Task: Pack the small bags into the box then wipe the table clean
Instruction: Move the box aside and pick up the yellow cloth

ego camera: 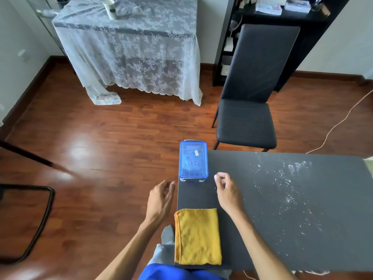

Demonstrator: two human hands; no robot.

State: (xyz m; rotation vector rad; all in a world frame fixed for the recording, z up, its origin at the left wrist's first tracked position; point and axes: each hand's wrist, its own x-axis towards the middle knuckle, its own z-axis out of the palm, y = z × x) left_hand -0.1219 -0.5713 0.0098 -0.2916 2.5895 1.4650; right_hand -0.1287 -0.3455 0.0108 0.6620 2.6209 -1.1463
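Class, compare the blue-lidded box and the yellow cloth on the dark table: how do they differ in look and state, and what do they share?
The blue-lidded box is rigid and see-through with its lid on; the yellow cloth is soft, opaque and folded flat. The box stands at the table's far left corner; the cloth lies at the near left edge. Both rest untouched, away from the white powder.

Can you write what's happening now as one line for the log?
box: lid on | cloth: folded, untouched | left hand, right hand: empty | table: white powder remains
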